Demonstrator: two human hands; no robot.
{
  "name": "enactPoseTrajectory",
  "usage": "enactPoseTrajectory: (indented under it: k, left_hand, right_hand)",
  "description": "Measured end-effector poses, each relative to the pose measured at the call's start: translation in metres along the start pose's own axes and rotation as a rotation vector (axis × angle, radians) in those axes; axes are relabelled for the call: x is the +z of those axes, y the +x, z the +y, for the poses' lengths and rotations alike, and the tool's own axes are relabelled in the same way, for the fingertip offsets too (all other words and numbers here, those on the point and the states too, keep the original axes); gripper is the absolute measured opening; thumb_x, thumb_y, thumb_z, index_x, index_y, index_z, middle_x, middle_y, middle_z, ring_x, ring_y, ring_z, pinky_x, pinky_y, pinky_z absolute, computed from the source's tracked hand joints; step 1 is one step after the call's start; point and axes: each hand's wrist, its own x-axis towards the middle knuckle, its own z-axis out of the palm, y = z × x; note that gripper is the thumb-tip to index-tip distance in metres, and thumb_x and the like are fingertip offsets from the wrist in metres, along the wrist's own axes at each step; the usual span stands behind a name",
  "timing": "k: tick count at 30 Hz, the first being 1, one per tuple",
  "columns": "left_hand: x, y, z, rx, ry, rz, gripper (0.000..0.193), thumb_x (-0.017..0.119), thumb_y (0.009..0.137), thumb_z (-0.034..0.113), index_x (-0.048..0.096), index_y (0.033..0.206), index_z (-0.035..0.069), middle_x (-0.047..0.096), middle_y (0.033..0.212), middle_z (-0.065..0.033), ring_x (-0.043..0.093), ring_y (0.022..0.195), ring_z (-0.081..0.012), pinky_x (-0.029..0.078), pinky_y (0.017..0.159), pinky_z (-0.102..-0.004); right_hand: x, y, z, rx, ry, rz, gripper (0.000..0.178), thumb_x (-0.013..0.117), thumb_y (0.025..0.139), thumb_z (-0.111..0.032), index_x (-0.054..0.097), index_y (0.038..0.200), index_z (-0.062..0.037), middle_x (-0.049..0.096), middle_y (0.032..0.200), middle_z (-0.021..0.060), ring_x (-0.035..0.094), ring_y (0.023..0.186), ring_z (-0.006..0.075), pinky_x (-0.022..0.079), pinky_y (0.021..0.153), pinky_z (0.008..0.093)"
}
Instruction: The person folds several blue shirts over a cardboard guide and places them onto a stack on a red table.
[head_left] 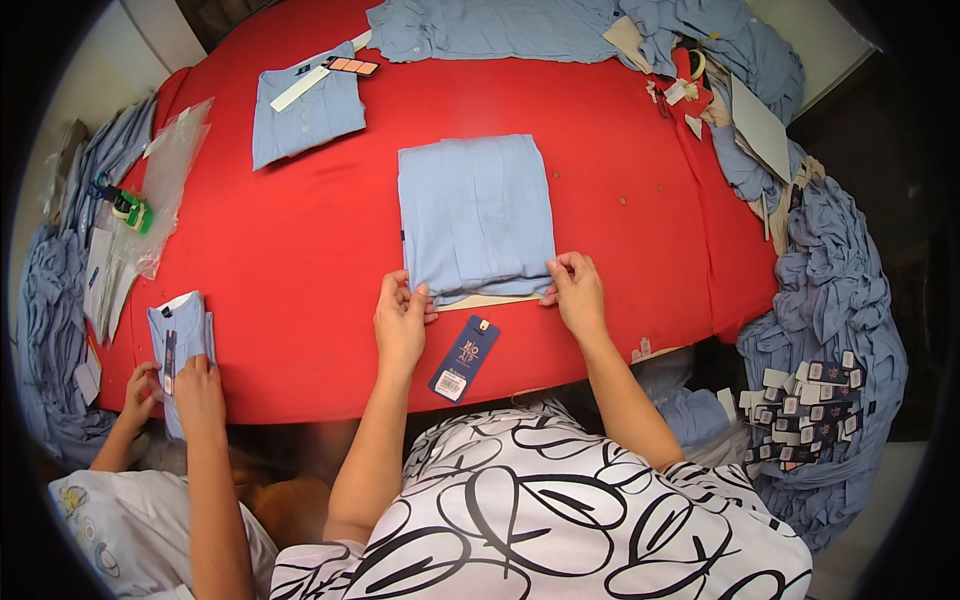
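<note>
Folded blue shirt [477, 212] on red cloth [300, 250]. Left hand [400, 312]: thumb and fingers pinching near left corner. Right hand [577, 292]: same, near right corner. Navy tag [468, 352] nearer.

A big red table [310, 230] is under the left hand [403, 322] and the right hand [573, 295]. A long crease [702, 215] runs along its top, to the right of the right hand. Far past the left hand is a pale wall [95, 75]. Far past the right hand, a light wall [838, 45] stands next to a dark space [865, 125].
</note>
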Motion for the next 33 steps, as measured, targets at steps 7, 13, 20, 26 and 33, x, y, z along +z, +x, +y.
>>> enactPoseTrajectory:
  k: [7, 13, 20, 26, 33]
  left_hand:
    - [-0.004, -0.006, -0.004, 0.093, -0.159, 0.005, 0.021, 0.058, 0.1, 0.018, 0.054, 0.109, -0.001, 0.058, 0.082, -0.0036, 0.058, 0.069, -0.0086, 0.055, 0.067, -0.0246]
    - [-0.009, -0.003, 0.002, -0.022, 0.067, -0.078, 0.025, 0.057, 0.1, 0.025, 0.059, 0.097, 0.0, 0.056, 0.077, -0.003, 0.058, 0.067, -0.008, 0.055, 0.065, -0.0245]
    - [-0.01, 0.001, -0.003, -0.004, -0.005, -0.049, 0.03, 0.058, 0.1, 0.025, 0.055, 0.085, -0.001, 0.06, 0.071, -0.0051, 0.063, 0.064, -0.0109, 0.053, 0.061, -0.0258]
    - [-0.008, -0.001, -0.006, 0.014, 0.097, -0.001, 0.033, 0.061, 0.099, 0.026, 0.053, 0.082, -0.002, 0.059, 0.071, -0.006, 0.066, 0.062, -0.0119, 0.053, 0.06, -0.0256]
    - [-0.005, -0.009, 0.004, 0.227, 0.493, 0.079, 0.027, 0.069, 0.09, 0.02, 0.057, 0.094, -0.004, 0.059, 0.085, -0.0122, 0.064, 0.073, -0.0214, 0.052, 0.068, -0.0329]
  right_hand:
    - [0.005, -0.012, 0.007, -0.196, -0.015, 0.041, 0.026, 0.068, 0.091, -0.022, 0.057, 0.094, 0.0011, 0.058, 0.094, 0.0113, 0.062, 0.066, 0.0157, 0.053, 0.048, 0.0283]
    - [-0.001, -0.003, 0.01, -0.154, -0.181, -0.023, 0.033, 0.068, 0.091, -0.028, 0.059, 0.091, 0.0039, 0.055, 0.099, 0.0118, 0.061, 0.067, 0.0183, 0.052, 0.047, 0.0279]
    - [-0.003, 0.002, 0.008, -0.104, -0.153, -0.102, 0.043, 0.07, 0.09, -0.032, 0.057, 0.096, 0.0083, 0.05, 0.101, 0.014, 0.062, 0.073, 0.0202, 0.053, 0.046, 0.0292]
    - [-0.004, 0.002, 0.01, -0.092, -0.143, -0.093, 0.043, 0.07, 0.09, -0.03, 0.056, 0.102, 0.0089, 0.049, 0.105, 0.0141, 0.061, 0.076, 0.0205, 0.054, 0.047, 0.0288]
    - [-0.004, -0.003, 0.013, -0.493, -0.683, 0.015, 0.053, 0.074, 0.085, -0.031, 0.054, 0.115, 0.0062, 0.053, 0.112, 0.0212, 0.061, 0.096, 0.0371, 0.054, 0.076, 0.0433]
